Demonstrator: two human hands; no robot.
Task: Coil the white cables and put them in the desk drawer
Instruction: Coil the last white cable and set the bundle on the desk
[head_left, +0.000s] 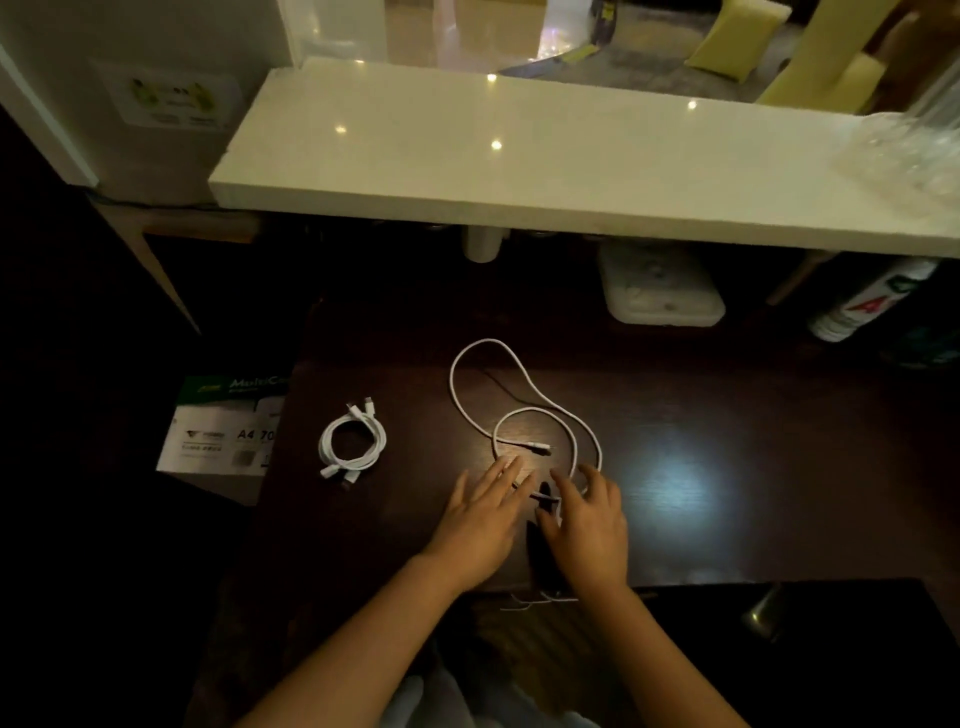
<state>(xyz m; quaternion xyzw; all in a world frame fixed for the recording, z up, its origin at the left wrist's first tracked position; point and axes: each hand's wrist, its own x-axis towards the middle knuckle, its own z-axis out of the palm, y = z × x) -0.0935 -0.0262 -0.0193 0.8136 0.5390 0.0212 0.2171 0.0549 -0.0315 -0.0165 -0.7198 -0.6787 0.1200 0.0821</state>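
Reaching onto the dark tabletop (727, 415), both hands work the loose white cable (524, 410) at twelve o'clock, left hand (480, 525) flat-fingered pinning it, right hand (589, 525) seemingly pinching its near end to start winding, coiled cable (352, 442) parked at nine o'clock, ready for the drawer.

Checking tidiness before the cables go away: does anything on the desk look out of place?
One white cable sprawls in loose loops mid-desk, uncoiled, both hands at its near end; the coiled cable lies tidy to its left.
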